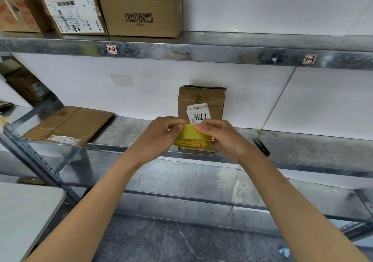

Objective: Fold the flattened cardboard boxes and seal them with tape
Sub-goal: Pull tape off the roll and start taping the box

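Left hand [159, 134]: centre of the frame, left of the tape; grip closed round the left side of the roll, thumb and forefinger pinched at its top edge.
Right hand [222, 138]: centre of the frame, right of the tape; grip closed on the right side of the roll, thumb lying on its upper surface.
Yellow tape roll [189, 136]: held between both hands, in front of the lower half of the standing box; whether it touches the box cannot be told.
Folded cardboard box [201, 98]: upright on the middle shelf [131, 130], centre of the frame, near the shelf's front edge.
White label [198, 113]: on the box's front face, with handwritten digits that read upside down.
Flattened cardboard box [68, 124]: lying flat at the left of the middle shelf, well apart from the hands.
Black thread snips [261, 146]: lying on the middle shelf, right of the right hand.
Upper shelf [201, 53]: metal, with two small tags on its front edge.
Barcode box [141, 11]: upper left of the frame, on the upper shelf, top flaps torn.
Shipping-label box [74, 15]: just left of the barcode box and touching it.
Grey counter [26, 211]: lower left corner of the frame.
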